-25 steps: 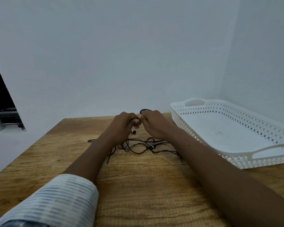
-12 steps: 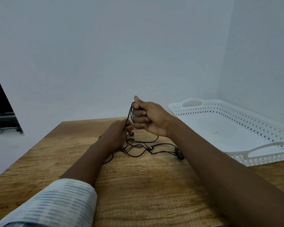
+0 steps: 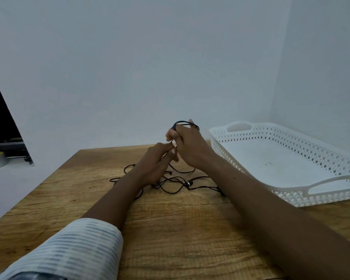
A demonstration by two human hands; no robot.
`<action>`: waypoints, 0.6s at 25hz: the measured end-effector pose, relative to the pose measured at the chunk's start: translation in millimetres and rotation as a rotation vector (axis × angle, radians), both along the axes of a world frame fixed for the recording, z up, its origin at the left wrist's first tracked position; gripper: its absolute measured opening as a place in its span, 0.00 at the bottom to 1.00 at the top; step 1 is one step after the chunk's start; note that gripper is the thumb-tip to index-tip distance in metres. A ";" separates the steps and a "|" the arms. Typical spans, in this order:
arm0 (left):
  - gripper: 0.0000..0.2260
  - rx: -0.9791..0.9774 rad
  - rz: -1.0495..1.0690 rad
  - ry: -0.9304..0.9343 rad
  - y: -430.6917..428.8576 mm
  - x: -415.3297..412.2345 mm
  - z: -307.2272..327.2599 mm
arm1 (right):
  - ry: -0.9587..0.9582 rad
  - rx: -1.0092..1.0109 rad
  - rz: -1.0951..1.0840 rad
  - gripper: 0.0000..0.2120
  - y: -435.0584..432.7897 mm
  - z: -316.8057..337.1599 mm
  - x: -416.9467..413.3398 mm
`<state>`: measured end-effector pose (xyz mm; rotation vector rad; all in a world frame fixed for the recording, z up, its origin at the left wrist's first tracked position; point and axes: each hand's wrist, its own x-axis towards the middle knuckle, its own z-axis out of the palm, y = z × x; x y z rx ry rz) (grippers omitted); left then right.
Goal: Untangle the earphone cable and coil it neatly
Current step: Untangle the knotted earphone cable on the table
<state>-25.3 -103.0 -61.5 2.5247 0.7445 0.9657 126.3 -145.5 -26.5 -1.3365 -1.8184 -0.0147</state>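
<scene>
while the right hand (image 3: 190, 148) curls its fingers (image 3: 171, 136) round a small loop of the thin black earphone cable (image 3: 188, 183) and the left hand (image 3: 156, 164) pinches a strand below, we should feed slack slowly; the rest lies tangled on the brown wooden table (image 3: 170, 229).

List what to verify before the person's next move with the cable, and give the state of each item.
1. Right hand grips a loop of cable, raised above the table: ok.
2. Left hand pinches the cable just below the right hand: ok.
3. Rest of the cable free of tangles: not ok; strands cross each other on the table under the hands.
4. Cable clear of the tray: ok; it lies beside it and does not touch it.
5. Both cable ends located: cannot tell; the forearms hide part of it.
</scene>
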 end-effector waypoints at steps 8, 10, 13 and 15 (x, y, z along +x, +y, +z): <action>0.08 0.105 0.112 0.040 11.3 -10.8 -3.8 | -0.270 -0.196 -0.093 0.22 -2.9 -17.5 12.9; 0.08 0.110 0.146 0.052 17.9 -12.0 -8.7 | -0.212 -0.267 -0.081 0.22 -4.2 -17.4 12.2; 0.10 0.170 0.177 0.073 20.4 -9.3 -12.5 | 0.087 -0.409 0.032 0.20 -9.0 -15.2 6.7; 0.09 0.169 0.202 0.077 18.9 -5.8 -11.6 | 0.529 -0.592 0.245 0.20 -12.2 -11.6 2.0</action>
